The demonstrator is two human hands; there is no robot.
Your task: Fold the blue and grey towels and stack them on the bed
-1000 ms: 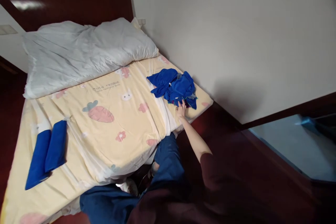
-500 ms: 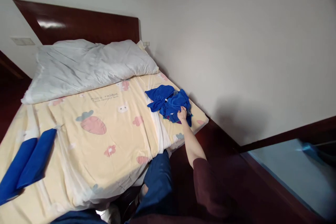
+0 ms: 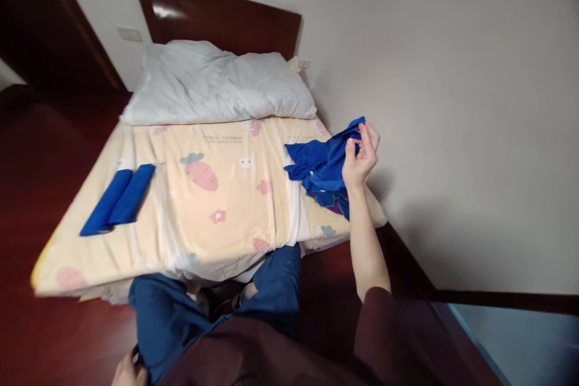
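Observation:
My right hand (image 3: 359,155) is raised over the right side of the bed and pinches the top of a blue cloth (image 3: 332,157), lifting it off a crumpled pile of blue cloths (image 3: 321,184) on the yellow cartoon-print sheet (image 3: 226,193). Two folded blue cloths (image 3: 120,200) lie side by side on the left part of the bed. My left hand (image 3: 129,371) rests low by my left knee at the bottom edge, fingers partly out of view.
A white duvet (image 3: 217,81) is bunched at the head of the bed against a dark wooden headboard (image 3: 217,15). A pale wall runs along the bed's right side. Dark red wooden floor surrounds the bed. My knees in blue trousers (image 3: 275,277) touch the bed's near edge.
My right hand went from reaching into the blue pile to lifting one cloth up off it. The view swung left, bringing the folded cloths toward the middle.

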